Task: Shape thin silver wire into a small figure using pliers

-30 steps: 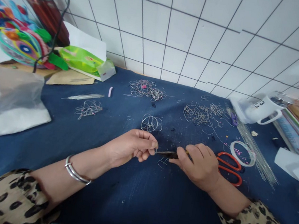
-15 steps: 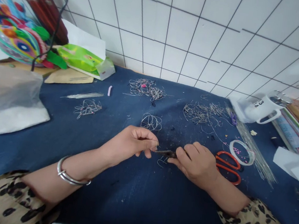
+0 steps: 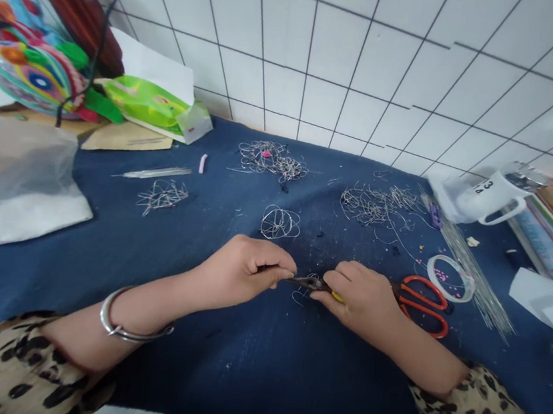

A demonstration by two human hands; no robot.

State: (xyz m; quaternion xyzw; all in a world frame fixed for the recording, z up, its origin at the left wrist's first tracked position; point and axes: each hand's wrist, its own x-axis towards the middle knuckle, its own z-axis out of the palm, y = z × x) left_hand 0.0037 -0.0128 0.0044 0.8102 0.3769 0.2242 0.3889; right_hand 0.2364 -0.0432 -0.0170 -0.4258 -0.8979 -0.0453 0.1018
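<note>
My right hand (image 3: 366, 300) is closed around a pair of pliers (image 3: 315, 283) with dark jaws and a bit of yellow handle showing. The jaws point left and reach the fingertips of my left hand (image 3: 241, 273). Thumb and forefinger of that hand are pinched on a thin wire at the plier tips; most of the wire is hidden by the fingers. Just under the pliers lies a small curved wire piece (image 3: 299, 297). Beyond my left hand is a coil of looped wire (image 3: 280, 223). Orange-handled scissors (image 3: 424, 306) lie beside my right wrist.
Tangled wire heaps lie at the back (image 3: 272, 161) and right (image 3: 377, 205). A ring-shaped dish (image 3: 450, 279) with pink beads sits by straight wires (image 3: 479, 279). A white mug (image 3: 494, 197) stands far right, a plastic bag (image 3: 22, 182) left, a tiled wall (image 3: 336, 53) behind.
My left fingers have curled tighter together at the plier tips. The pliers have turned slightly, so the pivot and yellow handle show more. The whole view has shifted a little.
</note>
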